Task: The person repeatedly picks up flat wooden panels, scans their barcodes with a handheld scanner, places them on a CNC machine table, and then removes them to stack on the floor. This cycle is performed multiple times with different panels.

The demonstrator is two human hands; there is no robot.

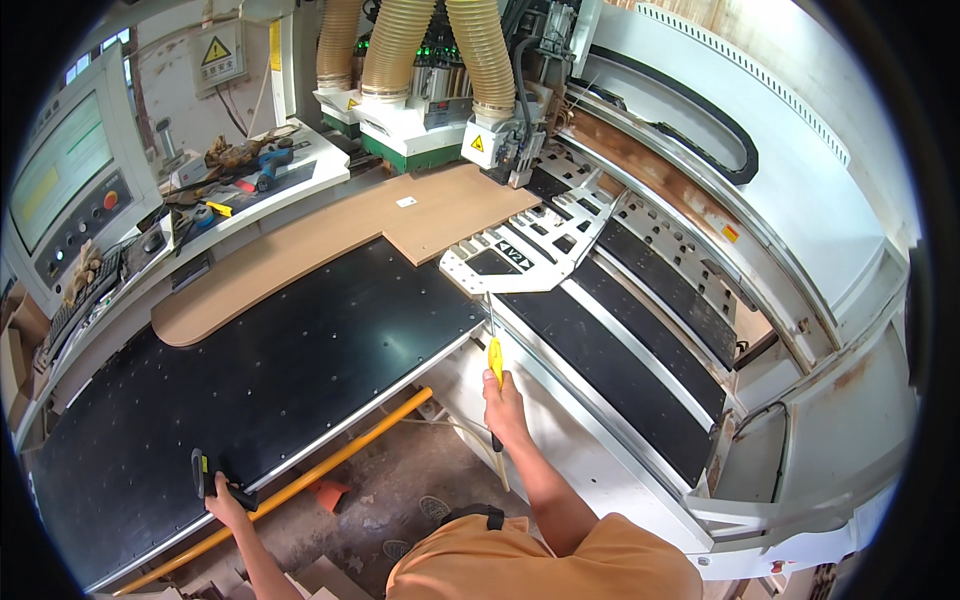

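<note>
My right hand (505,408) is closed around a screwdriver (495,362) with a yellow and black handle. Its thin shaft points away from me, and the tip appears at the near corner of a white slotted plate (565,272); whether it touches cannot be made out. At the lower left, my left hand (229,508) grips a black gun-shaped handheld device (202,474) with a yellow-green mark. That device is over the near edge of the black table (290,370). A brown board (300,243) with a rounded end lies along the table's far side.
Ribbed hoses (398,50) run down to a machine head (425,135) behind the board. Black rails (610,345) stretch to the right. A control panel (75,200) and tool-strewn shelf (235,205) stand left. An orange bar (340,455) runs along the table's front.
</note>
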